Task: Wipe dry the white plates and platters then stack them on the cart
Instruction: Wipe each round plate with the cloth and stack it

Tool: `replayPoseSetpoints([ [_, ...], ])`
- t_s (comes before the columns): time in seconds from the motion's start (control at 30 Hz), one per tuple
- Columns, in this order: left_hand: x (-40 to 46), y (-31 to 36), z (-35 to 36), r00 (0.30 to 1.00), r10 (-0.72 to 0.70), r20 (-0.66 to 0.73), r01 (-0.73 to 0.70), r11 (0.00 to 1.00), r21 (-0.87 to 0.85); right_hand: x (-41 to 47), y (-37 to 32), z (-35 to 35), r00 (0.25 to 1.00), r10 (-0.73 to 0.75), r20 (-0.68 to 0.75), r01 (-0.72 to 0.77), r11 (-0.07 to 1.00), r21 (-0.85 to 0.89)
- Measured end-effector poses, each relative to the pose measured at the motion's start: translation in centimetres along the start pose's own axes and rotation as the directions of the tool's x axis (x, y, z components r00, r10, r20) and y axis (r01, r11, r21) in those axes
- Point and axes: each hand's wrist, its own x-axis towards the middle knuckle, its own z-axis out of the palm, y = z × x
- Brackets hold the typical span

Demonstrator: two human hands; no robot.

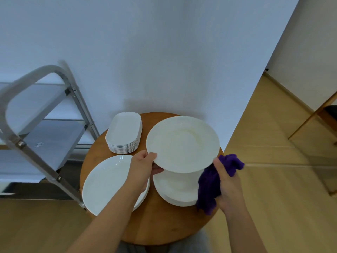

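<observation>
i see the cart (34,114) at far left, its shelves near the round bench (160,221), i judge so dried pieces travel little. on the bench sit a platter stack (124,133), a big plate stack (107,181) and a smaller plate stack (175,190). my left hand (141,168) lifts one plate (182,143) above that stack, fingers clamped on its rim, face up for wiping. my right hand (228,181) has fingers clamped on the purple cloth (213,181) at the plate's edge.

Dining-service room: stacked white plates (111,181), steel cart (42,125), wooden table (164,225).
</observation>
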Motion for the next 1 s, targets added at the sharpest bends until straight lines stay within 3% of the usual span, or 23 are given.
replayPoseSetpoints([
  [0.1, -1.3, 0.5, 0.0, 1.000, 0.028, -0.012, -0.027, 0.997, 0.070, -0.5, -0.5, 1.4, 0.991, 0.031, 0.128, -0.049, 0.989, 0.137],
  [0.2, -2.3, 0.7, -0.9, 0.998, 0.053, -0.045, -0.044, 0.981, 0.191, -0.8, -0.9, 1.8, 0.995, 0.031, 0.092, -0.039, 0.996, 0.084],
  [0.3, -2.6, 1.7, -2.3, 0.998, 0.030, -0.060, -0.014, 0.967, 0.253, -1.1, -0.6, 2.0, 0.986, 0.144, 0.081, -0.150, 0.986, 0.069],
  [0.4, -1.9, 3.7, -3.9, 0.982, -0.188, 0.023, 0.188, 0.982, -0.031, -1.4, -0.9, 2.2, 0.972, 0.200, 0.122, -0.199, 0.980, -0.021],
  [0.47, -1.5, 4.9, -5.0, 0.964, -0.234, 0.124, 0.255, 0.946, -0.198, -1.7, -1.4, 2.6, 0.965, 0.203, 0.167, -0.187, 0.977, -0.105],
  [0.53, -1.1, 5.4, -5.7, 0.953, -0.276, 0.126, 0.300, 0.919, -0.257, -2.1, -2.1, 3.1, 0.959, 0.202, 0.198, -0.170, 0.971, -0.168],
  [0.6, -1.2, 4.9, -6.3, 0.929, -0.340, 0.148, 0.370, 0.878, -0.304, -2.7, -3.2, 3.8, 0.957, 0.170, 0.235, -0.119, 0.969, -0.216],
  [0.73, -1.5, 3.7, -6.9, 0.910, -0.356, 0.214, 0.416, 0.783, -0.463, -4.2, -7.3, 5.6, 0.948, -0.032, 0.318, 0.132, 0.945, -0.301],
  [0.87, -1.4, 3.6, -6.6, 0.938, -0.320, 0.131, 0.342, 0.802, -0.490, -6.1, -10.0, 7.2, 0.851, -0.253, 0.461, 0.332, 0.938, -0.097],
  [0.93, -1.2, 3.6, -6.5, 0.944, -0.328, -0.021, 0.286, 0.852, -0.438, -6.8, -10.0, 8.8, 0.781, -0.212, 0.588, 0.317, 0.945, -0.080],
  [1.0, -1.4, 3.8, -6.3, 0.941, -0.315, -0.128, 0.245, 0.890, -0.384, -6.6, -8.6, 10.3, 0.775, -0.075, 0.628, 0.341, 0.886, -0.314],
])
